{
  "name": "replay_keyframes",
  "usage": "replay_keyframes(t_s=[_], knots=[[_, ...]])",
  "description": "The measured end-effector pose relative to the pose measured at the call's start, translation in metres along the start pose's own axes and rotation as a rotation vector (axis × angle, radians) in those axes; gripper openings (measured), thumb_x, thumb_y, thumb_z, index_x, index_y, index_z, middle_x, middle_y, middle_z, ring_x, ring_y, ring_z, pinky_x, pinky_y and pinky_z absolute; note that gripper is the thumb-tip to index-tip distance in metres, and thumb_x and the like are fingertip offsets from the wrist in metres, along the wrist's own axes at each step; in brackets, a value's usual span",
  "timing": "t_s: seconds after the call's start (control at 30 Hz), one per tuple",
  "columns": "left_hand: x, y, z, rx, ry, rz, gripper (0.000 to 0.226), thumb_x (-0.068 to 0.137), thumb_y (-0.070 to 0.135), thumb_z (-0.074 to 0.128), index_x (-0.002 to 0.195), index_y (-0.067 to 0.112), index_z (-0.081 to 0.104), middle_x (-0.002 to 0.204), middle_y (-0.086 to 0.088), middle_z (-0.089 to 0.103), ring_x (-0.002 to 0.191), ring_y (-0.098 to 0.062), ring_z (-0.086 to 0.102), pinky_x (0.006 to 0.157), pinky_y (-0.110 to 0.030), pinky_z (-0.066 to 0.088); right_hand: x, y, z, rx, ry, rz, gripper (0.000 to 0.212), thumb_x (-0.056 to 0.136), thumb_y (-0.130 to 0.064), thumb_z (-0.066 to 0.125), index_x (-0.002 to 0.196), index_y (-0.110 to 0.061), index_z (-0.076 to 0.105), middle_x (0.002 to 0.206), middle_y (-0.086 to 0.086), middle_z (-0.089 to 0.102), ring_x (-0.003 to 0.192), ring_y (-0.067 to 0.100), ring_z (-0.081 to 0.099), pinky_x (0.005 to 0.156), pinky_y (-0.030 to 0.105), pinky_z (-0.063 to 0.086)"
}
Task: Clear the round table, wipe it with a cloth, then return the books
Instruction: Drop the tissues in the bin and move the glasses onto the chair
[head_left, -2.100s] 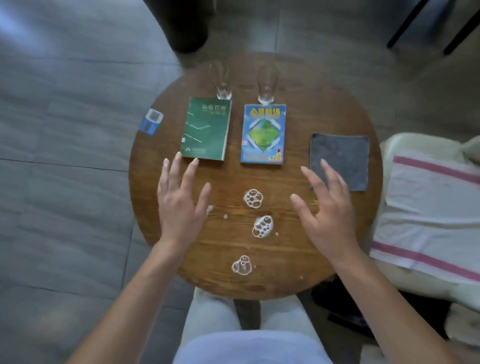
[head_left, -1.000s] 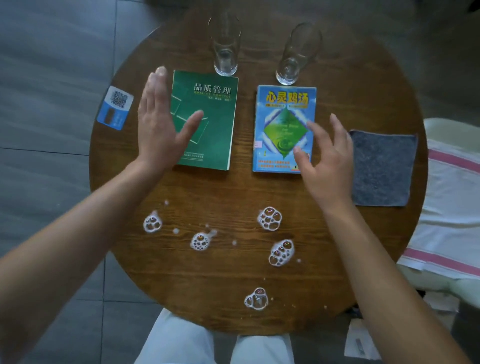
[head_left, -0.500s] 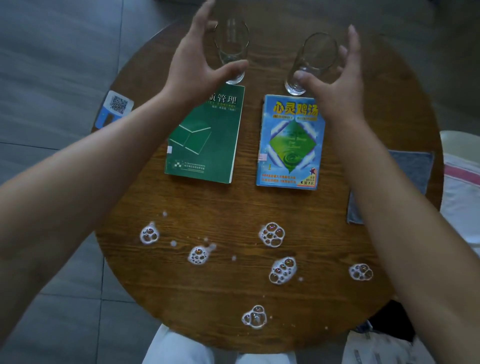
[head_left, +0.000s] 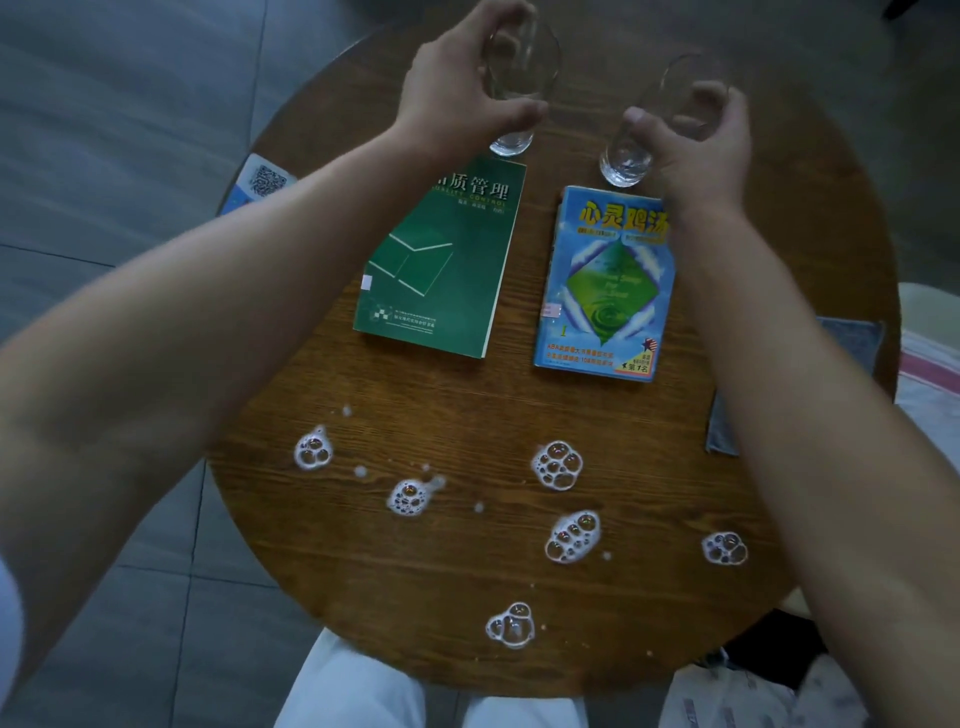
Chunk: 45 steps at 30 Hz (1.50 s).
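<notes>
Closing our left hand (head_left: 457, 98) round the left glass (head_left: 511, 88) and our right hand (head_left: 696, 140) round the right glass (head_left: 631, 150), we are now gripping both at the far edge of the round table (head_left: 467, 571); half a second ago our fingers were only arriving there, spread. Clearing is starting with the glasses. The green book (head_left: 441, 265) and blue book (head_left: 608, 291) are lying just nearer, foam blobs (head_left: 557, 465) are sitting toward the near edge, and the grey cloth (head_left: 852, 338) is waiting at the right edge.
</notes>
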<state>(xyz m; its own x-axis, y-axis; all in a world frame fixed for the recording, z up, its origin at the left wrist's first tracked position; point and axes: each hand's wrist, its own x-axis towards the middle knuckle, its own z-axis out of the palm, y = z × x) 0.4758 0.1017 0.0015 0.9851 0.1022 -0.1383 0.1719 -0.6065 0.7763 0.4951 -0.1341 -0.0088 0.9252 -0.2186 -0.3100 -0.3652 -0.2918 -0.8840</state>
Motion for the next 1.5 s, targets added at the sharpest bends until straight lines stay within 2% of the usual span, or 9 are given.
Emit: replay_keyframes(t_s=[0.2,0.47,0.6,0.77,0.9,1.13,1.23,1.37,1.5], knots=[[-0.018,0.007,-0.024,-0.085,0.153,-0.068,0.069,0.068,0.062,0.082,0.122,0.020,0.068,0.113,0.015,0.073,0.102,0.002,0.068,0.094,-0.028,0.054,-0.012,-0.025,-0.001,0.018,0.004,-0.104,0.053,0.076,-0.007,0.088,0.117,-0.007,0.053,0.093,0.002,0.061,0.068,-0.009,0.064,0.071,0.014,0.052],[-0.093,0.043,-0.059,-0.233,0.115,0.030,0.078,0.072,0.055,0.086,0.140,0.028,0.057,0.118,0.009,0.072,0.094,-0.002,0.075,0.091,-0.031,0.061,-0.099,-0.063,-0.046,0.068,-0.025,-0.177,0.048,0.073,-0.038,0.091,0.108,-0.016,0.066,0.089,-0.011,0.072,0.081,-0.001,0.067,0.082,0.022,0.055],[-0.143,0.078,-0.070,-0.318,0.098,0.059,0.078,0.075,0.048,0.089,0.142,0.026,0.055,0.117,0.001,0.073,0.101,-0.009,0.074,0.095,-0.038,0.060,-0.145,-0.088,-0.088,0.025,-0.132,-0.188,0.038,0.079,-0.024,0.089,0.105,-0.020,0.062,0.071,-0.017,0.069,0.075,0.000,0.063,0.078,0.023,0.053],[-0.213,0.134,-0.089,-0.583,-0.003,0.000,0.085,0.076,0.033,0.090,0.148,0.024,0.045,0.120,-0.005,0.073,0.115,-0.017,0.070,0.104,-0.042,0.055,-0.211,-0.129,-0.156,0.131,-0.256,-0.153,0.038,0.083,-0.038,0.086,0.111,-0.026,0.063,0.100,0.017,0.074,0.092,0.024,0.067,0.092,0.045,0.054],[-0.261,0.182,-0.092,-0.730,0.031,-0.012,0.072,0.079,0.030,0.086,0.143,0.018,0.054,0.120,-0.004,0.071,0.114,-0.018,0.071,0.099,-0.038,0.056,-0.261,-0.155,-0.213,0.227,-0.315,-0.161,0.037,0.087,-0.032,0.079,0.115,-0.018,0.060,0.107,0.022,0.069,0.089,0.021,0.069,0.081,0.026,0.054],[-0.339,0.256,-0.072,-0.971,0.134,0.035,0.062,0.086,0.027,0.080,0.144,0.022,0.057,0.099,-0.008,0.064,0.102,-0.029,0.069,0.109,-0.059,0.049,-0.319,-0.155,-0.291,0.390,-0.398,-0.110,0.083,0.065,-0.064,0.088,0.130,-0.023,0.057,0.089,0.012,0.065,0.091,0.032,0.065,0.086,0.049,0.058],[-0.363,0.286,-0.069,-1.063,0.038,0.024,0.063,0.084,0.033,0.080,0.141,0.021,0.057,0.090,-0.010,0.058,0.096,-0.039,0.063,0.097,-0.053,0.055,-0.340,-0.156,-0.307,0.426,-0.466,-0.106,0.119,0.061,-0.073,0.086,0.145,-0.001,0.043,0.099,0.026,0.056,0.092,0.034,0.066,0.084,0.053,0.058],[-0.398,0.306,-0.077,-1.051,-0.079,0.047,0.076,0.078,0.051,0.084,0.143,0.024,0.055,0.090,-0.008,0.065,0.092,-0.040,0.069,0.091,-0.054,0.056,-0.379,-0.155,-0.325,0.512,-0.495,-0.119,0.117,0.067,-0.072,0.082,0.147,0.001,0.039,0.099,0.025,0.058,0.090,0.032,0.068,0.082,0.048,0.060],[-0.427,0.306,-0.100,-1.017,-0.124,0.069,0.081,0.081,0.063,0.075,0.147,0.023,0.051,0.104,-0.014,0.070,0.088,-0.042,0.073,0.085,-0.057,0.055,-0.420,-0.156,-0.321,0.558,-0.522,-0.146,0.098,0.068,-0.074,0.079,0.150,-0.032,0.046,0.102,0.016,0.073,0.084,0.033,0.073,0.074,0.046,0.060]])
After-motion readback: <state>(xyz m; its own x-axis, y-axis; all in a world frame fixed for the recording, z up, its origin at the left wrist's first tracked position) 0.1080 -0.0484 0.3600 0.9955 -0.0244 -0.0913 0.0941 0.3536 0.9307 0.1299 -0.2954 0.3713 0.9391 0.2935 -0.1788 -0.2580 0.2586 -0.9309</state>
